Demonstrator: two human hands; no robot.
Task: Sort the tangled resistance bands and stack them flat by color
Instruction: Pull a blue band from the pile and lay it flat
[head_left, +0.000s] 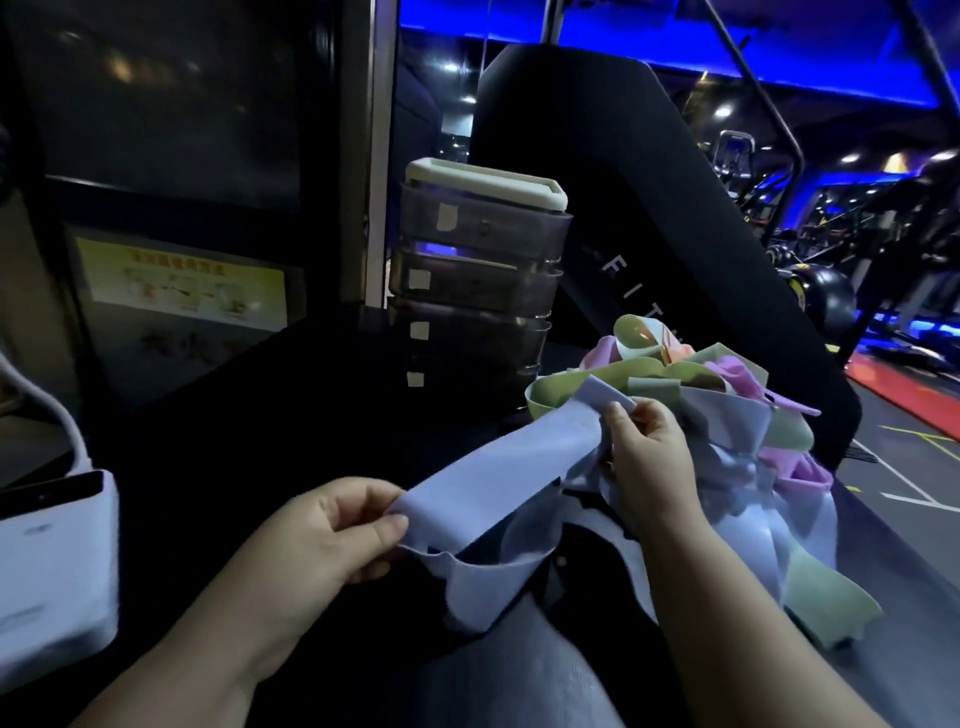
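A person's left hand (332, 540) pinches the near end of a pale blue resistance band (493, 467), thumb on top and fingers curled beneath, while the right hand (644, 457) nips the far end between thumb and forefinger, wrist raised. The band runs as a flat diagonal strip between the two hands, held just above a dark tabletop (291, 405). Both forearms enter from the bottom edge of the head view.

The tangled pile of bands (727, 395), in green, pink, lilac and blue, sits at the right of the table, touching the right hand and partly hidden behind it. More blue material sags in folds below the left hand; whether it belongs to the held band or to another cannot be made out.

Behind the pile stands a black padded seat back (623, 182), its white lettering cut off by the bands after "FIT". A stack of smoky plastic drawers (478, 270) with a cream top stands at the table's far side. A white device (52, 561) with a cable is cropped by the left edge, and a yellow notice (182, 283) is too blurred to read
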